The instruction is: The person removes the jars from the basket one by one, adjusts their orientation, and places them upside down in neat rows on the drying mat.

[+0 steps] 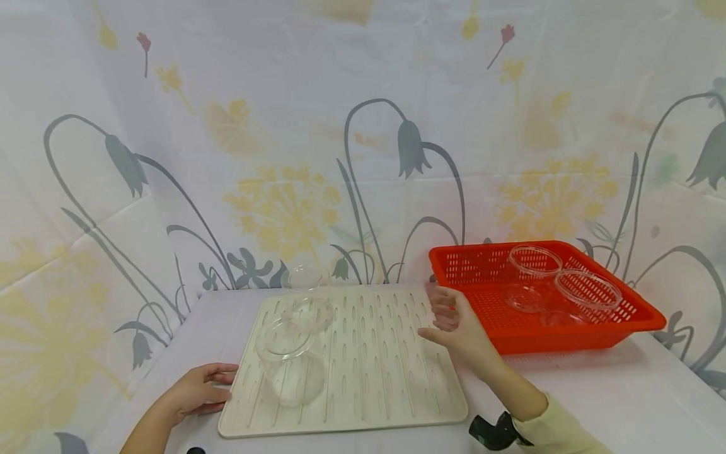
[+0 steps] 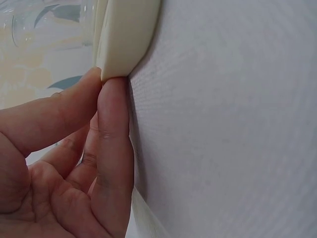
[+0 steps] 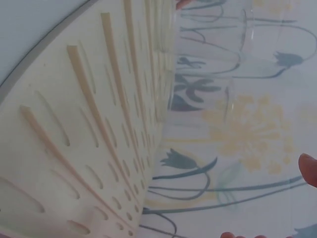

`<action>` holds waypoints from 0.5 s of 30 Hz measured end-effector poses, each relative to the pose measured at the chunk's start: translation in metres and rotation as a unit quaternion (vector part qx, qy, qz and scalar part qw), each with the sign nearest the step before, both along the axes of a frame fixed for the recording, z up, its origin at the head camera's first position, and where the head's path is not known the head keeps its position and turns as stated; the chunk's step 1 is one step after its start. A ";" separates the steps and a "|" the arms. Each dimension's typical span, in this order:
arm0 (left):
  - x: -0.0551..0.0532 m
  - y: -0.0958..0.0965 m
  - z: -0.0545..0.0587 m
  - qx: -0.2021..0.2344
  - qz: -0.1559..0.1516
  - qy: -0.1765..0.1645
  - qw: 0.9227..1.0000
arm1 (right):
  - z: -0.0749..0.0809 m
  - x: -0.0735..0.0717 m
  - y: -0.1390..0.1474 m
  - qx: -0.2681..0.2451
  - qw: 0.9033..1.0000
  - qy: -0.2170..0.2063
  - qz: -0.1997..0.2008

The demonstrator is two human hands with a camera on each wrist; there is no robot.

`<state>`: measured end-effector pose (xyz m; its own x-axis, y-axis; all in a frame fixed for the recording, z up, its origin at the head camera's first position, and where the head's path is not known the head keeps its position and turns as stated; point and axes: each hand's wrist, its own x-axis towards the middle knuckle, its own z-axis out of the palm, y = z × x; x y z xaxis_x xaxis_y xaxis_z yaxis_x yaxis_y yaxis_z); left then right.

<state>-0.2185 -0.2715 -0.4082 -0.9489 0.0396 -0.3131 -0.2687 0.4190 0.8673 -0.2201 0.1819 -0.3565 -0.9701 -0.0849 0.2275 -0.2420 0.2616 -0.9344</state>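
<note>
Right sleeve [image 1: 561, 425]: pale green, closest to us, black piece [image 1: 495, 432] at the cuff.
Right hand [image 1: 460, 318]: there it is, between cream mat [image 1: 391, 359] and red basket [image 1: 561, 341], fingers blurred, thumb spread well away from them.
Left hand [image 1: 197, 389]: fairly straight fingers and thumb touch the mat's left edge.
Clear containers [image 1: 293, 378]: two sit on the mat's left half, one nearer, one behind.
Basket: off to the right, two more containers [image 1: 587, 302] inside.

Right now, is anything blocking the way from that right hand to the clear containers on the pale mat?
Nothing visible is; in the head view, only bare mat lies between the right hand and the two clear containers.
</note>
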 end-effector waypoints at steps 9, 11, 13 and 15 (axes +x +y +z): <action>-0.001 -0.001 -0.001 -0.001 -0.001 0.000 1.000 | 0.001 0.005 0.015 0.003 1.000 -0.013 -0.011; -0.002 -0.001 -0.001 -0.003 -0.001 0.000 1.000 | 0.002 0.006 0.017 0.004 1.000 -0.004 -0.011; -0.002 -0.001 -0.001 -0.005 0.000 0.000 1.000 | 0.003 0.007 0.019 0.004 1.000 0.002 -0.010; -0.002 -0.001 -0.001 -0.006 0.001 -0.002 1.000 | 0.004 0.008 0.021 0.004 1.000 0.004 -0.009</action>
